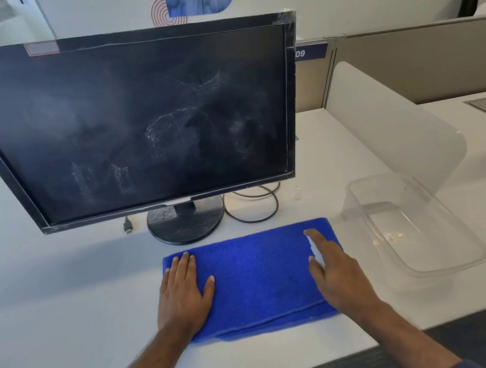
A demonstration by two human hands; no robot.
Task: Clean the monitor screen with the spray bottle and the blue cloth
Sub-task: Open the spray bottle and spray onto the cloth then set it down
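My fingers on the left hand lie straight and flat on the left end of the blue cloth, thumb spread out to the side, pressing down and gripping nothing. My right hand rests on the right end of the cloth with its fingers stretched forward and only loosely bent. Something small and whitish shows beside the index finger there; I cannot tell what it is, or whether I hold it or it merely lies under my hand.

The cloth is folded into a thick rectangle and lies on the white table, just in front of the monitor's round stand. The monitor stands upright behind it, its dark screen marked with whitish smears and streaks near the middle and toward the lower left. Whether those are dried dirt or spray residue I cannot say.

I judge the cleaning itself is hardly begun or far from finished: the screen is plainly not clean, and the cloth is on the table, not on the glass. I see no spray bottle anywhere in view, so that part is open. A clear plastic container sits empty-looking to the right of the cloth, and a loose cable loops beside the stand. What is left, as I read it, is to lift the cloth and wipe the marks away.
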